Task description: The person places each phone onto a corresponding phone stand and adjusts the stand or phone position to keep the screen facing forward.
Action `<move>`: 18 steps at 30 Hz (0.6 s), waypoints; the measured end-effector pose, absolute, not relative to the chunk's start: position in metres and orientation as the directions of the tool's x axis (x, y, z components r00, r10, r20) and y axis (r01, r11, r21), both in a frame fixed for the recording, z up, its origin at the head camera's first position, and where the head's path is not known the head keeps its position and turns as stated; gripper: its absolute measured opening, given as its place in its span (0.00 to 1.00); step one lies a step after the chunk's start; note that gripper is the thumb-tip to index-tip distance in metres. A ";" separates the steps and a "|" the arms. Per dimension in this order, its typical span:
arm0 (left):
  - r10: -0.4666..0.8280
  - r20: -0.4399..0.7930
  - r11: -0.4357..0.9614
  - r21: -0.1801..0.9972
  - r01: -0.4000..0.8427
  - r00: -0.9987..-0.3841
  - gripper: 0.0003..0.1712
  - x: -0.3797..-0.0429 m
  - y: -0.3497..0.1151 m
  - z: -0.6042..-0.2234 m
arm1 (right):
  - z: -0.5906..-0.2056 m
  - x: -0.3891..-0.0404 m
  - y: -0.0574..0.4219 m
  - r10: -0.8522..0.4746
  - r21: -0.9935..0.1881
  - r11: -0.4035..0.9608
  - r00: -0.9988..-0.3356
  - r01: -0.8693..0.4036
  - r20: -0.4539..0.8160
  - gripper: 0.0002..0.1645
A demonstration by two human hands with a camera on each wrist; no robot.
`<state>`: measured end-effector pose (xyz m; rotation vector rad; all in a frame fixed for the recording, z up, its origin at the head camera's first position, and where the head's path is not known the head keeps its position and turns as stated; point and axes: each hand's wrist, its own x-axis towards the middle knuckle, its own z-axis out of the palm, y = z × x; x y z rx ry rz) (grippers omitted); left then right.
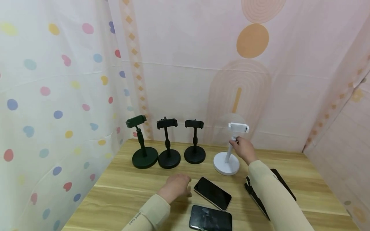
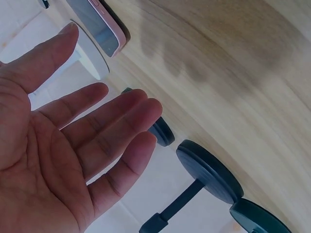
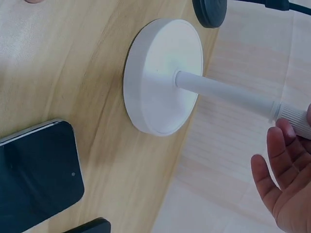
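Observation:
A white phone stand (image 1: pixel 226 165) stands on the wooden table at the right, its round base flat on the tabletop. My right hand (image 1: pixel 245 150) pinches its stem just below the phone clamp; in the right wrist view the fingertips touch the ribbed collar (image 3: pixel 294 119). My left hand (image 1: pixel 175 186) hovers above the table with fingers loosely extended and nothing in the palm. Beside its fingertips lies a dark-screened phone (image 1: pixel 213 193), which shows a pink edge in the left wrist view. A second phone (image 1: pixel 211 218) lies nearer to me.
Left of the white stand are a dark green phone stand (image 1: pixel 145 158) and two black phone stands, one in the middle (image 1: pixel 169 158) and one farther right (image 1: pixel 195 155). Dark flat devices (image 1: pixel 284 185) lie partly hidden under my right sleeve. Patterned curtains (image 1: pixel 179 89) hang behind the table (image 1: pixel 115 192).

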<state>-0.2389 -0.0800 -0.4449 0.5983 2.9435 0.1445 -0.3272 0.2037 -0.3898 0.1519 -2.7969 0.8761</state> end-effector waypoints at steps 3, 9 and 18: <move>0.395 -0.114 0.916 0.121 0.382 -0.912 0.27 -0.239 -0.079 -0.446 | -0.390 -0.326 0.202 -0.049 -0.535 0.829 -0.974 -0.163 0.221 0.19; 0.394 -0.115 0.917 0.118 0.382 -0.912 0.27 -0.239 -0.077 -0.448 | -0.389 -0.323 0.193 -0.083 -0.519 0.835 -0.975 -0.182 0.208 0.17; 0.400 -0.103 0.914 0.119 0.388 -0.911 0.27 -0.239 -0.075 -0.451 | -0.391 -0.324 0.181 -0.082 -0.547 0.817 -0.975 -0.184 0.207 0.17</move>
